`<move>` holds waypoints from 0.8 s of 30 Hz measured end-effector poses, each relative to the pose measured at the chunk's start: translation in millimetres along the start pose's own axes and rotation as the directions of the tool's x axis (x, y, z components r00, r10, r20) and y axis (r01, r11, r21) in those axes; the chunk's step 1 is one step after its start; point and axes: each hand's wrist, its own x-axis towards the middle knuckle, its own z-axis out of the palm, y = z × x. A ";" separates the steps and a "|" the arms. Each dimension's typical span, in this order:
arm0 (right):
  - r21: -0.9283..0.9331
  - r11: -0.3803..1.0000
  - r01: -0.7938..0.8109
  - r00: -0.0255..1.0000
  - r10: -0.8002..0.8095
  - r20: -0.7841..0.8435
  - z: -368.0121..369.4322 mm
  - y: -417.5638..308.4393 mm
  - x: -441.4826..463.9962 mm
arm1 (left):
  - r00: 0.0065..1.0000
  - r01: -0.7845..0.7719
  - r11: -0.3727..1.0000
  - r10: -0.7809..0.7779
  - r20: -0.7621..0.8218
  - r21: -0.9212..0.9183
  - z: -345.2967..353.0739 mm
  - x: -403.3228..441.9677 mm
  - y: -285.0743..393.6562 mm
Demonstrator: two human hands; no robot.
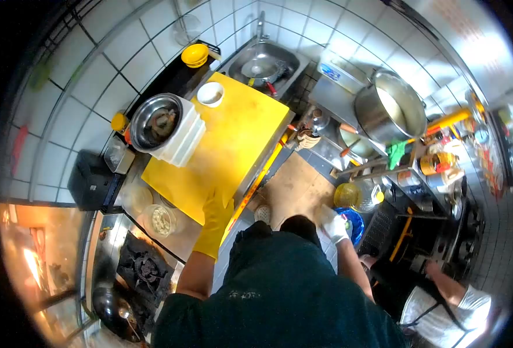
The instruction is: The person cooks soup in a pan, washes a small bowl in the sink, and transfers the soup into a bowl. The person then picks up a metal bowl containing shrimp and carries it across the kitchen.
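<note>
A yellow rubber glove covers my left hand (215,217), which rests near the front edge of the yellow board (242,133) with its fingers stretched out and nothing in them. My right hand (332,225), in a white glove, hangs beside a blue-lined bin (352,223); its fingers are blurred, so what they hold cannot be made out. On the board's left side a metal bowl (156,122) with food in it sits by stacked white containers (184,139). Towards the back of the board is a small white bowl (210,94).
Behind the board is a sink (280,64) with a pan inside. A large pot (390,107) and shelves of bottles stand on the right. At lower left is a stove burner (146,264) with a wok (114,307). Another person (442,307) is at lower right.
</note>
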 end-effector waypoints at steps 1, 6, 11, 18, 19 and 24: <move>-0.081 0.986 0.146 0.989 -0.148 -0.021 -1.5 2.1 35.6 | 0.997 0.053 0.999 -0.053 -0.051 0.005 9.1 2.7 -13.9; 0.490 0.870 0.053 0.991 -0.108 0.085 -56.5 -143.7 184.8 | 0.806 0.253 0.830 -0.465 -0.365 -0.498 3.5 28.7 -61.9; 0.748 0.660 -0.074 0.813 -0.394 0.428 -51.3 -296.4 333.0 | 0.580 -0.070 0.052 -0.810 -0.083 -0.996 -74.3 79.8 -76.3; 0.703 0.525 -0.480 0.532 -0.463 0.709 61.2 -456.0 451.1 | 0.646 0.042 -0.238 -0.735 0.208 -0.970 -128.5 152.1 -98.7; 0.742 0.513 -0.433 0.531 -0.519 0.669 68.7 -463.6 453.9 | 0.638 0.064 -0.250 -0.734 0.233 -0.966 -125.5 158.2 -103.1; 0.729 0.560 -0.394 0.540 -0.500 0.677 79.2 -456.6 471.6 | 0.589 0.088 -0.283 -0.758 0.279 -0.955 -115.3 164.3 -107.3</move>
